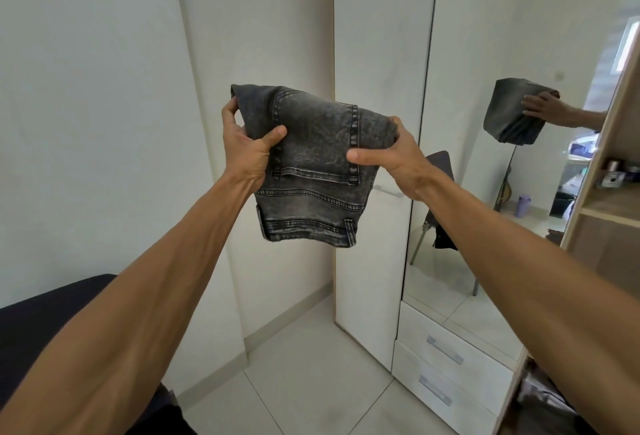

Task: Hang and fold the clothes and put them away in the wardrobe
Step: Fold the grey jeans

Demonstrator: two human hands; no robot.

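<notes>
**Get the folded jeans onto a shelf without losing the fold**

Both hands grip the folded grey acid-washed denim jeans (311, 164), held in the air in front of the tall white wardrobe (377, 36). The left hand (247, 143) pinches the bundle's left edge, thumb on the front and fingers curled behind. The right hand (391, 154) clamps the right edge the same way, thumb lying across the back pocket. The fold sits on top and the waistband end hangs lowest.

The folding looks finished, so the step in hand is probably putting the bundle away. Denim is stiff and heavy, and the layers will likely spring apart if either grip loosens. Both thumbs should press the layers together until the bundle lies flat on a surface.

The pale wooden shelves (609, 206) to the right of the wardrobe's mirrored door (502, 36) are open and look like the nearest place. Small bottles stand on one of them, so the jeans should go in level and clear of those. The two white drawers (446, 351) under the mirrored door are closed and would need a free hand. A dark bed (52, 313) lies to the wardrobe's left.
</notes>
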